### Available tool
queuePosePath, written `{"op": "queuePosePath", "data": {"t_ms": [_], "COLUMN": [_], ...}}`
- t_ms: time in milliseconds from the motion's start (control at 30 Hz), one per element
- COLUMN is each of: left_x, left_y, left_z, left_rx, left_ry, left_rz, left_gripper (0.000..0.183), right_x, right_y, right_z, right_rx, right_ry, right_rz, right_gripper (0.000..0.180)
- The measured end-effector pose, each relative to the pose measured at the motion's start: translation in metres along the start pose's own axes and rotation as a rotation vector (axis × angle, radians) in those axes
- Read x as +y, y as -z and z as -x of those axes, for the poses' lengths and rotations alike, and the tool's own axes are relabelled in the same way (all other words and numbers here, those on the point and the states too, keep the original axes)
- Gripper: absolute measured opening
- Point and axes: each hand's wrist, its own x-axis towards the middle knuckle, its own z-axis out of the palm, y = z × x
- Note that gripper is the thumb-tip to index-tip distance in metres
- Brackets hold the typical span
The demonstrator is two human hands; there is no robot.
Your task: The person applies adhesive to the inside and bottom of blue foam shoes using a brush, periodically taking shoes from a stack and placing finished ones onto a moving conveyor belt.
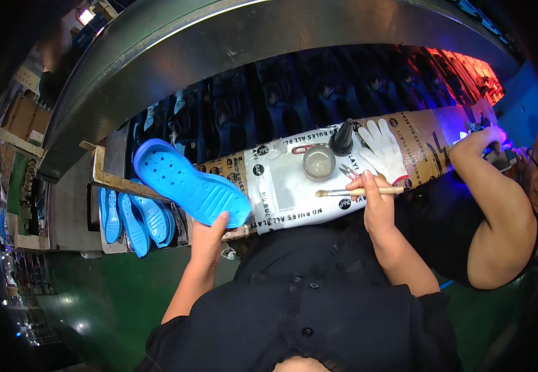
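Observation:
My left hand [208, 235] grips a blue shoe sole [190, 181] by one end, its ribbed and holed face turned up. The sole is held above the left end of the cardboard-covered bench. In my right hand [376, 207] is a flat paintbrush [343, 192] with a wooden handle, its bristles pointing left over white printed sheeting [296, 200]. An open glass jar [319, 162] with cloudy contents stands just beyond the brush. Thread snips [349, 172] lie close to my right fingers, partly hidden. A black bottle [342, 138] with a tapered top stands behind the jar.
More blue soles [143, 218] lean together at the left by a wooden bracket [120, 179]. A white glove [383, 146] lies right of the bottle. Behind the bench, dark shoe parts [296, 88] sit beneath a metal hood [231, 46]. A co-worker's arm [492, 190] is at the right.

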Motion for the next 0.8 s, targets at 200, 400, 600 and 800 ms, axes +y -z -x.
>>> {"op": "queuePosePath", "data": {"t_ms": [200,400,600,800], "left_x": [0.004,0.005,0.004,0.003], "left_y": [-0.052,-0.077,-0.085,-0.083], "left_z": [0.0,0.001,0.001,0.0], "left_rx": [-0.064,-0.162,-0.173,-0.163], "left_ry": [-0.226,-0.308,-0.42,-0.495], "left_rz": [-0.264,-0.333,-0.281,-0.328], "left_gripper": [0.038,0.033,0.027,0.02], "right_x": [-0.039,-0.042,-0.04,-0.038], "right_y": [-0.019,-0.027,-0.032,-0.025], "right_z": [-0.005,0.005,0.003,0.001], "right_rx": [-0.201,-0.28,-0.318,-0.247], "right_ry": [0.254,0.589,0.648,0.626], "right_rz": [0.095,0.336,0.502,0.377], "right_gripper": [0.033,0.021,0.019,0.017]}}
